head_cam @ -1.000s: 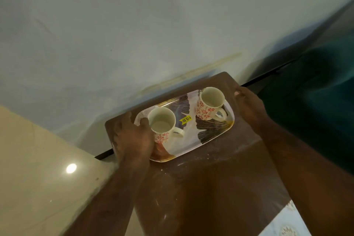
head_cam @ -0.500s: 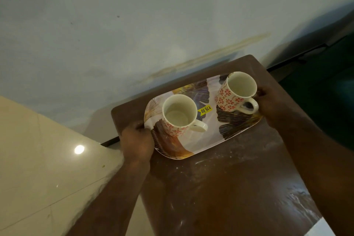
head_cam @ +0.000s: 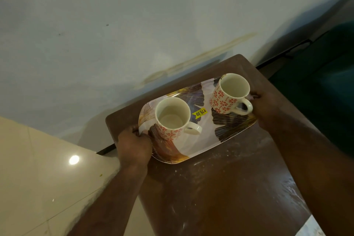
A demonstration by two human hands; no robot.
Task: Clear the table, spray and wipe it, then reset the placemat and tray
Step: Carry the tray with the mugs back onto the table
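A patterned rectangular tray with a yellow price sticker is held over the far end of the dark brown table. Two white mugs with red flower prints stand on it, the left mug and the right mug, both looking empty. My left hand grips the tray's left end. My right hand grips its right end, fingers curled under the rim. A corner of the pale placemat shows at the table's near right.
White smears and crumbs mark the tabletop near the tray. A stained pale wall rises right behind the table. Cream floor tiles lie to the left. A dark green piece of furniture stands to the right.
Both hands closed on the tray's ends and the tray with its mugs came up and nearer to me. The view shifted slightly.
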